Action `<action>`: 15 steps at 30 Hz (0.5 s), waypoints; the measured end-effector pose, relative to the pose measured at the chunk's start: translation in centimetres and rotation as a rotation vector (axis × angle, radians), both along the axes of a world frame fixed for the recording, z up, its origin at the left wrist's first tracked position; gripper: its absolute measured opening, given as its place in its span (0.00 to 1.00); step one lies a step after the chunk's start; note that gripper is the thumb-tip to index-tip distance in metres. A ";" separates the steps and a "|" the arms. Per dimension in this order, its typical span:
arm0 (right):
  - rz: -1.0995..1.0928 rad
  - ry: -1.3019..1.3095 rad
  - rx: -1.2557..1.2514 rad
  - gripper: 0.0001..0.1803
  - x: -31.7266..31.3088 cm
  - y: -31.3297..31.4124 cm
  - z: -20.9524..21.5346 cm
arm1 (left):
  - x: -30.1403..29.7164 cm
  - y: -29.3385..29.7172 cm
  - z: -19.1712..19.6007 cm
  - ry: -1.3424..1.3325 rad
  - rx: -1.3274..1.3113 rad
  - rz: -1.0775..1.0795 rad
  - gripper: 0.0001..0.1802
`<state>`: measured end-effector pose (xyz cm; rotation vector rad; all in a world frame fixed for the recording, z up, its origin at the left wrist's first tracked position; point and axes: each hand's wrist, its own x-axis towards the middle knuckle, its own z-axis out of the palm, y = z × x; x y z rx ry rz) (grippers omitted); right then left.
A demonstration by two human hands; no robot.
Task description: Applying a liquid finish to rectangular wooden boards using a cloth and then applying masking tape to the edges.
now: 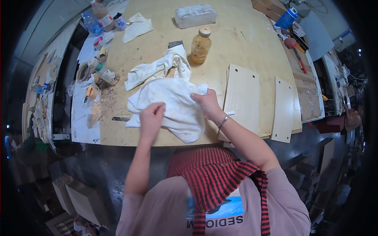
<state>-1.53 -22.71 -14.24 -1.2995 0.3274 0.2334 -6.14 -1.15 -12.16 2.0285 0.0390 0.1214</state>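
A white, lightly stained cloth (177, 106) lies crumpled near the table's front edge. At its upper right corner my right hand (208, 103) pinches the fabric between thumb and fingers. My left hand (152, 117), slightly blurred, is closed over the cloth's left part, its fingers curled against the fabric. Directly beyond lies a second bunched white cloth (157, 70), partly overlapped by the first. A small dark block (175, 44) sits at the far side of that cloth. Upright to its right stands a capped bottle (201, 46) with a brownish tint.
Pale boards with holes (245, 94) lie to the right, another narrow board (282, 110) beside them. A whitish block (195, 16) is at the far side. Bottles (103, 72) and a tape roll (83, 72) crowd the left. A dark flat strip (120, 118) lies left of the cloth.
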 end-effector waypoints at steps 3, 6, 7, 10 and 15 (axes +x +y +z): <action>0.068 -0.040 0.032 0.11 0.5 0.0 1.1 | 3.2 0.6 1.3 -0.047 0.071 -0.034 0.13; 0.234 -0.116 -0.058 0.11 0.6 0.2 3.3 | 5.8 -1.7 3.7 -0.407 0.272 -0.260 0.17; 0.335 -0.177 -0.087 0.11 0.6 0.2 4.2 | 6.6 -2.2 3.8 -0.411 0.269 -0.258 0.17; 0.464 -0.248 -0.092 0.13 0.8 0.0 5.1 | 8.1 -3.2 4.4 -0.318 0.111 -0.392 0.20; 0.571 -0.314 -0.138 0.11 1.0 -0.6 6.1 | 8.5 -2.3 6.5 0.189 -0.152 -0.578 0.14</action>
